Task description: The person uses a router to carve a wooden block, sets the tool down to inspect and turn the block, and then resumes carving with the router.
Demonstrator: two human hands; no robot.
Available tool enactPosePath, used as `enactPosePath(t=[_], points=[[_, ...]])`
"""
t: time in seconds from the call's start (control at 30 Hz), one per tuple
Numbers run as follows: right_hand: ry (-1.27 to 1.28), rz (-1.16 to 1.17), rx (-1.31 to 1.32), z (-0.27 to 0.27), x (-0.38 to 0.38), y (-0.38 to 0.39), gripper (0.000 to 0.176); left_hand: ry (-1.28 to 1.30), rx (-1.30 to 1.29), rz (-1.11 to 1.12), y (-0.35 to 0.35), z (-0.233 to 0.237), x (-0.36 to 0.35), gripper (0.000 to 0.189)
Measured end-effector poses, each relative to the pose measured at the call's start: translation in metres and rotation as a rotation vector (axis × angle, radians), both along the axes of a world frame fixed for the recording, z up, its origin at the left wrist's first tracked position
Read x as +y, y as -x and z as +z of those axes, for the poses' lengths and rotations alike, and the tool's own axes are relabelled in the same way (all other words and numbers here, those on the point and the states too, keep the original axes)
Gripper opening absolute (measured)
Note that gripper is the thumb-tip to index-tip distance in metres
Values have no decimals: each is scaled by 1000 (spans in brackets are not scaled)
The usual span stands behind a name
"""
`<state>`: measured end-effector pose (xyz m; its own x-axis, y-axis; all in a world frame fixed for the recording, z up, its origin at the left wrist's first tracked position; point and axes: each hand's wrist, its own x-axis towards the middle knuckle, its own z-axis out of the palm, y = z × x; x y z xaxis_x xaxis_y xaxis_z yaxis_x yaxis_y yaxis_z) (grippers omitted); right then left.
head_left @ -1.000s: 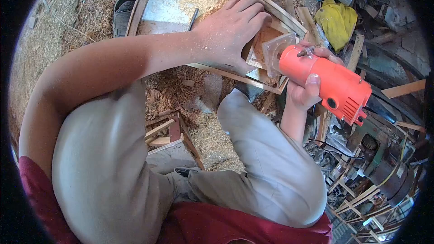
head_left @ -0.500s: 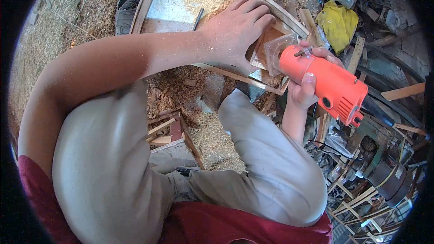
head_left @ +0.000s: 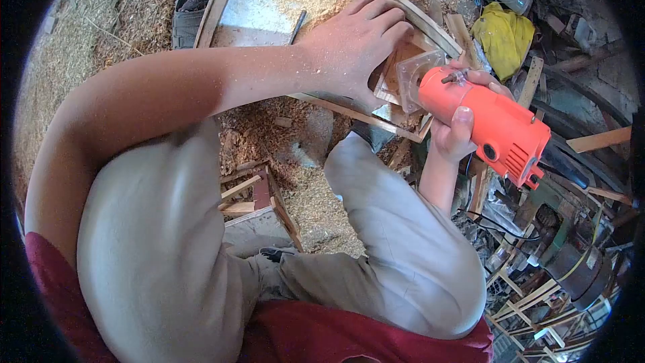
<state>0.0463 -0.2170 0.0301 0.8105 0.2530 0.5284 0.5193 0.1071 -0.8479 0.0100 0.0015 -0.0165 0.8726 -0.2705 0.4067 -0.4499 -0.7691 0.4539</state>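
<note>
- At the far left a dark shoe (head_left: 190,19) lies in the sawdust (head_left: 67,60), just beside the curved wooden frame (head_left: 218,10). It is clear of the work, so I leave it alone.
- The frame lies on the floor over a metal sheet (head_left: 259,13) that is dusted with shavings. I would brush these off before they creep under the wood and tilt it.
- My left hand (head_left: 349,44) lies flat on the frame, fingers (head_left: 379,10) spread and pressing down, gripping nothing. I judge the fingertips to be near the cutter's side, so I press straight down and keep them behind the tool.
- A small wooden block (head_left: 392,72) sits inside the frame, between that hand and the tool.
- The clear base plate (head_left: 418,70) rests against the block, tilted towards me. I would seat it flush before feeding, or the cut may dig in.
- The orange router (head_left: 497,124) is at the frame's right end, its body leaning out to the right. I cannot see the bit.
- My right hand (head_left: 449,140) is wrapped tight around the router's body, thumb on the near side. A firm grip and a slow, even feed suit this.
- A yellow cloth (head_left: 500,33) lies beyond among the scrap, well apart.
</note>
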Motion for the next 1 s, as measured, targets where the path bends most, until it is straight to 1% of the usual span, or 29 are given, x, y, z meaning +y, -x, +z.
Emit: enactPosePath(t=[0.63, 0.73, 0.83, 0.93, 1.0], points=[[-83, 13, 31, -1, 2, -1, 58, 11, -14, -9, -1, -1, 0, 105], [-25, -73, 19, 3, 1, -4, 59, 11, -27, -16, 0, -2, 1, 106], [-124, -49, 25, 14, -5, -8, 67, 35, -11, -36, 0, 0, 3, 108], [-143, -218, 13, 19, -17, -16, 64, 49, -28, -38, 0, -1, 2, 107], [-196, -309, 86, 24, -17, -14, 61, 47, -40, -32, 1, -2, 2, 107]])
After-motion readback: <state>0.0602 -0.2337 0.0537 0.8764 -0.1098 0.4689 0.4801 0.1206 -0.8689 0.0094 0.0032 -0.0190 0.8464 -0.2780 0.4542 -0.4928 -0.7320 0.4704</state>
